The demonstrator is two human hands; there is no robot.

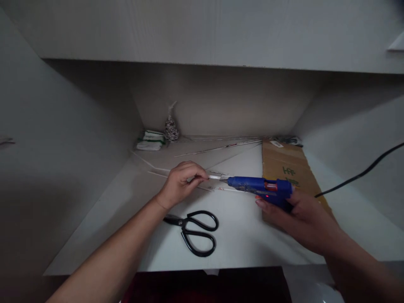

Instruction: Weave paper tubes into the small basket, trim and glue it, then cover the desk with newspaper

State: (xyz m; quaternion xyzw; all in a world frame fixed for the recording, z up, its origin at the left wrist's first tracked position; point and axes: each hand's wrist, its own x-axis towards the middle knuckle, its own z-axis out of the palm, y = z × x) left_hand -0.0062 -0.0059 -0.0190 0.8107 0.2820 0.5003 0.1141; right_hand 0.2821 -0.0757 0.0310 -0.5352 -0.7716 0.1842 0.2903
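My left hand is closed in a fine pinch, thumb against fingertips, on a slim, pale strip whose free end points right, above the middle of the shelf. My right hand is wrapped around the handle of the glue gun, fingers curled near its trigger. The gun is hard blue plastic, scuffed and smeared along the side, with a small red light lit; its tapered metal nozzle meets the strip's end, though I cannot tell whether they touch.

Thin, straight, whitish rods lie scattered behind and beneath my hands. The scissors have black, rounded loop handles, and my left forearm hides their blades. The cardboard is flat, brown and printed with green characters.

A slot in the gun's side shows something reddish inside. The shelf sits in a boxy pale recess, walled at left, right and back. In its rear left corner stands a rough, knobbly cone beside a folded white cloth with green edging.

A black cable slants up to the right from behind my right hand, which covers part of the cardboard.
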